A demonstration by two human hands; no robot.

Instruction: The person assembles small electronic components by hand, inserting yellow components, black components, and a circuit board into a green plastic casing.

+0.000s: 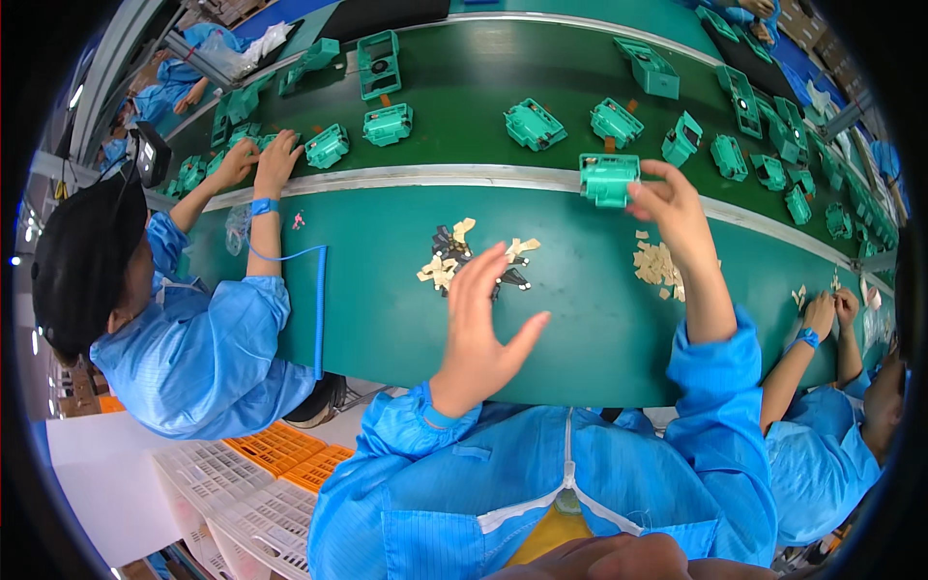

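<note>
With my right hand (pixel 677 215) I hold a teal plastic housing (pixel 607 180) by its right side, above the near rail of the conveyor. A small brown tab shows above that housing's top edge. My left hand (pixel 481 329) is raised over the green table, fingers apart and nothing in it. Just beyond it lies a loose pile of small black parts and cream-coloured pieces (pixel 440 269). Below and right of the held housing, a heap of small tan squares (pixel 657 266) lies on the table, partly hidden by my right forearm.
Past the pale rail (pixel 435 177), a dark green conveyor belt (pixel 454 87) carries several teal housings (pixel 535 124). A co-worker (pixel 193 319) at left reaches onto the belt; another person (pixel 822 425) works at right. A blue coiled cord (pixel 320 309) crosses the table's left part. Plastic crates (pixel 232 483) stand lower left.
</note>
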